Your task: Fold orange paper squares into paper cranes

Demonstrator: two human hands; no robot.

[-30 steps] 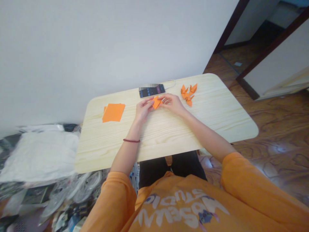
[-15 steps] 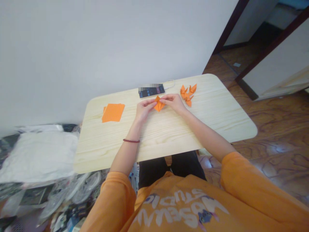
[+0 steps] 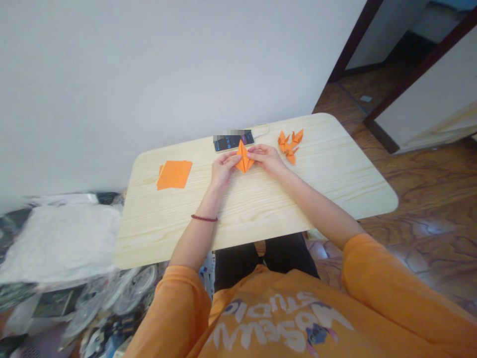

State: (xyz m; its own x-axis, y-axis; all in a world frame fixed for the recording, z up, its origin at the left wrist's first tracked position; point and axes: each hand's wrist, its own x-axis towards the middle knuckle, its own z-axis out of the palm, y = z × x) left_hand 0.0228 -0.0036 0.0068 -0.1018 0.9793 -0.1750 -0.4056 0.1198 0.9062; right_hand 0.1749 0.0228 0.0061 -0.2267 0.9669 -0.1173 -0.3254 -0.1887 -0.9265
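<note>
We look down past our orange T-shirt [image 3: 283, 318] with its white lettering, black trousers [image 3: 238, 261] just beyond it, and along both forearms, a dark red bead bracelet [image 3: 204, 218] around the left wrist. Our left hand [image 3: 223, 170] and right hand [image 3: 266, 160] close in narrowly from either side on the folded orange paper [image 3: 244, 161], pinching it between fingers and thumbs, a hold that seems meant to keep its layers pressed together and its centre line square to us. The paper sits near the middle of the pale wood-grain surface [image 3: 298, 199], though we cannot tell whether it rests there or is lifted slightly. Its long axis runs almost straight away from us, with the narrow tip pointing toward the phone and the wider part nearer our body. To the left, a white cloth bundle [image 3: 59, 243] and clear plastic packaging [image 3: 112, 293] lie below the surface's edge. Out on the surface, a small stack of orange paper squares [image 3: 174, 175] lies to our left, within easy reach, while a cluster of folded orange paper figures [image 3: 289, 146] lies to our right. Farther on, a black phone [image 3: 233, 142] lies near the back edge with a white cable [image 3: 264, 128] attached, probably for charging. Beyond these stand the white wall [image 3: 149, 84] and, at right, a dark door frame [image 3: 354, 44] above the brown patterned floor [image 3: 421, 199].
</note>
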